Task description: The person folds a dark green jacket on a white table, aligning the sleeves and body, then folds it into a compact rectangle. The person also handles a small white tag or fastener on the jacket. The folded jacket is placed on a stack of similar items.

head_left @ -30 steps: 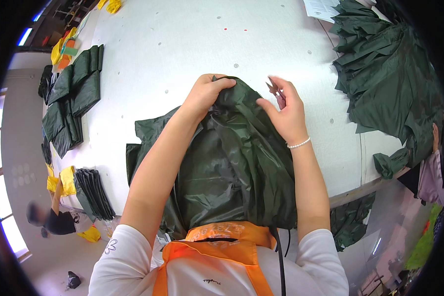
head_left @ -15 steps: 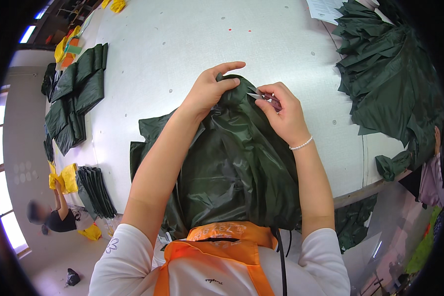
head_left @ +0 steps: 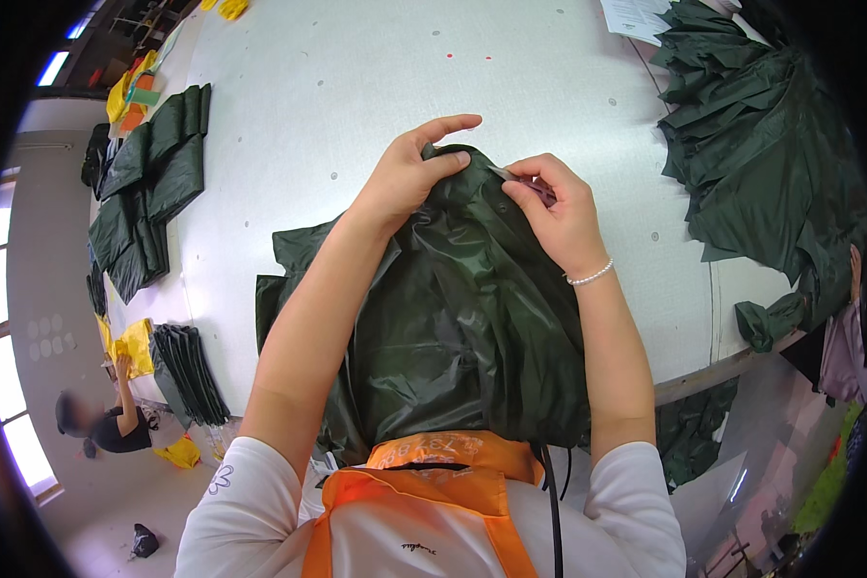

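Observation:
A dark green waterproof garment (head_left: 424,328) lies bunched on the table edge and against my front. My left hand (head_left: 409,178) pinches its far edge between thumb and fingers, with the index finger stretched out to the right. In my right hand (head_left: 561,207) is a pair of small thread snips (head_left: 535,188) with silver blades and dark red handles. The blade tips point left, at the garment's upper right edge, close to my left thumb. Whether the blades touch the fabric I cannot tell.
The pale table (head_left: 376,87) stretches away ahead. Folded dark green pieces (head_left: 154,188) lie at its left, a fanned pile of green fabric (head_left: 742,144) at its right. White paper (head_left: 636,19) sits at the far right. At left another person (head_left: 125,424) handles yellow fabric (head_left: 137,347).
My right hand with the snips has shifted slightly up and to the right along the garment's edge. My left hand keeps its pinch almost in place. At left, the other person's arm has moved.

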### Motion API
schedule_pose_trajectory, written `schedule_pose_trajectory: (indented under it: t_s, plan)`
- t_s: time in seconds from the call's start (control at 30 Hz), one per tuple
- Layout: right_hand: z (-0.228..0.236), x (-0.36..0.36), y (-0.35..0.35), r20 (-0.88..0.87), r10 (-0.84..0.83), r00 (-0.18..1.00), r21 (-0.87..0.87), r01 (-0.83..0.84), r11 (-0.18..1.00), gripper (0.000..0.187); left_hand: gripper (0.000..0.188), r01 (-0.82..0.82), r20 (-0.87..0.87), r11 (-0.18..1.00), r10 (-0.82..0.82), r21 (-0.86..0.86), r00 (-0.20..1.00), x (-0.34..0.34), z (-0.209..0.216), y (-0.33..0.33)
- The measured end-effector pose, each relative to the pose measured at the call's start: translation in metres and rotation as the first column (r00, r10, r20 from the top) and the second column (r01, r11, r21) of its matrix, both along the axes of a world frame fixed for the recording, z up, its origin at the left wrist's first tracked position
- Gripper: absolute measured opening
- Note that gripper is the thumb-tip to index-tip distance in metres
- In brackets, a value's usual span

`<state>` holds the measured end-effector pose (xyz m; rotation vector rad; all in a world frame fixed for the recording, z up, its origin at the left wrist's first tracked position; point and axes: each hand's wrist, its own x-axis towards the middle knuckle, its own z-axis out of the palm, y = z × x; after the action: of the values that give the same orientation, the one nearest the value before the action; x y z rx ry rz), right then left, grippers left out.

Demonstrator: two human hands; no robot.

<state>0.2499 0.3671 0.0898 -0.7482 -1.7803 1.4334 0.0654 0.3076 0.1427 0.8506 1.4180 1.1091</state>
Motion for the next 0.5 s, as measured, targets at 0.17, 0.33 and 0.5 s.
schedule_pose_trajectory:
  t_s: [0.17, 0.33, 0.5]
  plan:
    - [-0.002, -0.001, -0.003, -0.064, 0.001, 0.998, -0.030, -0.003, 1.000, 0.012, 0.044, 0.006, -0.010, 1.000, -0.006, -0.008, 1.000, 0.000, 0.001, 0.002]
    - [-0.013, 0.011, 0.005, 0.040, -0.114, 0.993, 0.023, 0.113, 0.993, 0.013, 0.046, -0.039, -0.096, 0.998, 0.045, 0.055, 0.994, 0.001, -0.007, 0.004]
    - [-0.090, 0.139, 0.031, 0.441, -0.653, 0.616, 0.352, 0.550, 0.757, 0.025, 0.045, -0.307, -0.641, 0.908, 0.418, 0.284, 0.643, -0.021, -0.059, -0.032]
